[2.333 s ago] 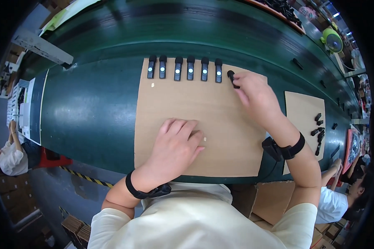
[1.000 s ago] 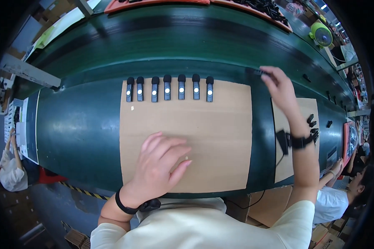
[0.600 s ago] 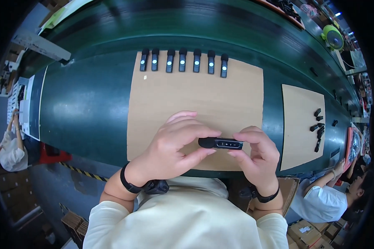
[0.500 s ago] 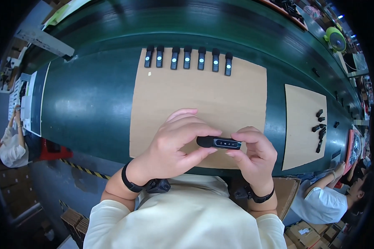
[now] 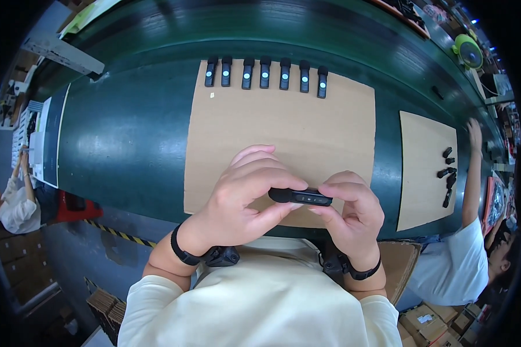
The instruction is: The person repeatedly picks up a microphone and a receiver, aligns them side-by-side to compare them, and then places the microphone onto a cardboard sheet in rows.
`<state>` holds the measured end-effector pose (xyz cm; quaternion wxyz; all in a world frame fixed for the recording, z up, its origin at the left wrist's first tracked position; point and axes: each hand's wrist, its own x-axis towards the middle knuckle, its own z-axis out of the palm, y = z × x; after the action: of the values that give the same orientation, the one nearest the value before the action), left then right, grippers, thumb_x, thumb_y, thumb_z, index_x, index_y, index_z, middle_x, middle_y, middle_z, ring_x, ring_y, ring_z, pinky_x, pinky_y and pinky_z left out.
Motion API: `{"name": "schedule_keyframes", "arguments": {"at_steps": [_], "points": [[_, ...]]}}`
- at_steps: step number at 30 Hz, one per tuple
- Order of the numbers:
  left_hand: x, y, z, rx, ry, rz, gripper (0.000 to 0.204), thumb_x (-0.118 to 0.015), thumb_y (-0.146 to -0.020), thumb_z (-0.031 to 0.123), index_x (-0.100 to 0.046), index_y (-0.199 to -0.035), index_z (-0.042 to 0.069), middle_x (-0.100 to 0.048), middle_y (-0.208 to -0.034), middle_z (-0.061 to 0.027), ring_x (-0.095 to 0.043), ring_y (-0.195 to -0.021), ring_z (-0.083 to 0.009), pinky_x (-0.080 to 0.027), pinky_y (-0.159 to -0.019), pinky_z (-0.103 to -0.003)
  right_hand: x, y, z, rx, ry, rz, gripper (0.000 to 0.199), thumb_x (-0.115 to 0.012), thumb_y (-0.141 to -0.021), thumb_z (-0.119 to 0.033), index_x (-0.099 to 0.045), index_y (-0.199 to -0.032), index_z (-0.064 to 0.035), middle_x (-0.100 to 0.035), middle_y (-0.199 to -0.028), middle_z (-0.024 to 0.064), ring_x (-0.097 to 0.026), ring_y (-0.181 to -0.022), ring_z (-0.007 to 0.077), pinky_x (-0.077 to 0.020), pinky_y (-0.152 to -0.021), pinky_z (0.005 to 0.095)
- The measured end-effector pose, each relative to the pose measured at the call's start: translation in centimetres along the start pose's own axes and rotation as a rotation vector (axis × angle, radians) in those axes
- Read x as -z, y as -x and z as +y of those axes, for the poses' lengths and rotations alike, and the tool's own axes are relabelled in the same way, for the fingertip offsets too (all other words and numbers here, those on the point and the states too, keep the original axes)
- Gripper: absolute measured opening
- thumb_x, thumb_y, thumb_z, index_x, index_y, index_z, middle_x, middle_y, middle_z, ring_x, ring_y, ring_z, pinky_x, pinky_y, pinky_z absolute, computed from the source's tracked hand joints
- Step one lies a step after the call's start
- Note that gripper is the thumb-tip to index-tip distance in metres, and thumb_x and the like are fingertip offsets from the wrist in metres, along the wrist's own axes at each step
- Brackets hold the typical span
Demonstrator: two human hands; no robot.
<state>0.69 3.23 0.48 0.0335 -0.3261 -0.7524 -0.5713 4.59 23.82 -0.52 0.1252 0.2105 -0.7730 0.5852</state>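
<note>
A small black wireless microphone (image 5: pixel 310 197) with a rounded dark foam cap lies sideways between my hands, just above the near part of a cardboard sheet (image 5: pixel 283 127). My left hand (image 5: pixel 246 196) pinches it by the foam-cap end with thumb and index finger, the other fingers curled loosely. The opposite end sits between the thumb and index finger of my right hand (image 5: pixel 356 211). Its long face with an oval panel and small marks is turned up toward me. At the sheet's far edge, several like microphones (image 5: pixel 264 72) stand in a row, each with a pale round dot.
On the green work surface (image 5: pixel 121 144), a second cardboard sheet (image 5: pixel 422 173) at right carries several small black pieces (image 5: pixel 449 179). A co-worker's arm (image 5: pixel 473 173) stretches over the table there. A metal post (image 5: pixel 63 55) juts in at far left. Another person (image 5: pixel 17 202) sits left.
The microphone has rolled slightly in my fingers, so its panel shows narrower. The co-worker on the right has stretched an arm far across the table. The view has shifted a little.
</note>
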Motion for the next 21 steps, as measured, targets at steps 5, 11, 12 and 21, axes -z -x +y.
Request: {"name": "schedule_keyframes", "arguments": {"at_steps": [5,11,12,21], "points": [[0.2,-0.1,-0.2,-0.016,-0.02,-0.043,0.024,-0.076,-0.071,0.003,-0.068,-0.094,0.004,-0.069,-0.089,-0.0068,-0.065,-0.083,-0.0225,-0.04,-0.101,-0.049,-0.1,-0.1,0.1,0.065,0.01,-0.03,0.025,-0.076,-0.079,0.0,-0.06,-0.098,0.0022,-0.062,-0.093,0.012,-0.059,-0.083,0.0212,-0.0469,-0.073,0.0287],[-0.4,-0.2,-0.7,-0.012,-0.012,-0.043,0.025,-0.073,-0.069,0.002,-0.067,-0.094,0.005,-0.067,-0.095,-0.0084,-0.063,-0.089,-0.0238,-0.039,-0.101,-0.049,-0.2,-0.7,-0.5,-0.046,-0.108,0.034,0.028,-0.072,-0.075,0.007,-0.062,-0.1,-0.0004,-0.063,-0.094,0.0154,-0.062,-0.087,0.0267,-0.0509,-0.077,0.0331],[-0.7,-0.2,-0.9,-0.004,-0.025,-0.043,0.026,-0.072,-0.069,0.001,-0.066,-0.094,0.005,-0.067,-0.097,-0.0092,-0.063,-0.091,-0.0245,-0.039,-0.101,-0.048,-0.2,-0.9,-0.7,-0.028,-0.078,0.011,0.029,-0.072,-0.075,0.008,-0.062,-0.1,-0.0008,-0.063,-0.095,0.0157,-0.062,-0.088,0.0272,-0.0508,-0.078,0.0337],[-1.4,-0.5,-1.6,0.12,-0.263,-0.089,0.034,-0.077,-0.071,0.012,-0.064,-0.101,0.007,-0.061,-0.109,-0.0098,-0.057,-0.102,-0.0301,-0.041,-0.095,-0.045,2.8,-3.3,-0.4,-0.004,0.209,-0.19,0.024,-0.07,-0.078,0.004,-0.06,-0.1,0.0015,-0.063,-0.099,0.0147,-0.062,-0.087,0.0232,-0.0504,-0.076,0.03]]}}
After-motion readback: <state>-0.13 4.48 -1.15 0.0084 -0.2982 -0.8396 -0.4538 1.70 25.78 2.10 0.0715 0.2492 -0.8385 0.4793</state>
